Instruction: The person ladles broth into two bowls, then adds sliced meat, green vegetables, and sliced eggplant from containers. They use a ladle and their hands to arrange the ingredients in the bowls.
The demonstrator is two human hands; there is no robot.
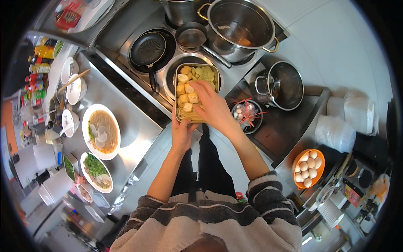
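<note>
Beneath right hand, food tray; left hand clasping near-left corner; right's pinch unclear.

We get bright, whitish, fairly even light. Glare streaks the flat brushed-steel counter at centre left, and small highlights dot the round silver pot with gold handles right of upper centre. The rectangular metal tray of yellow food looks clear; toward the frame's dark rim, shapes bend and soften.

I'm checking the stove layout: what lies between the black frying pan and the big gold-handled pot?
In the head view, a small dark pan lies between the black frying pan and the pot.
</note>
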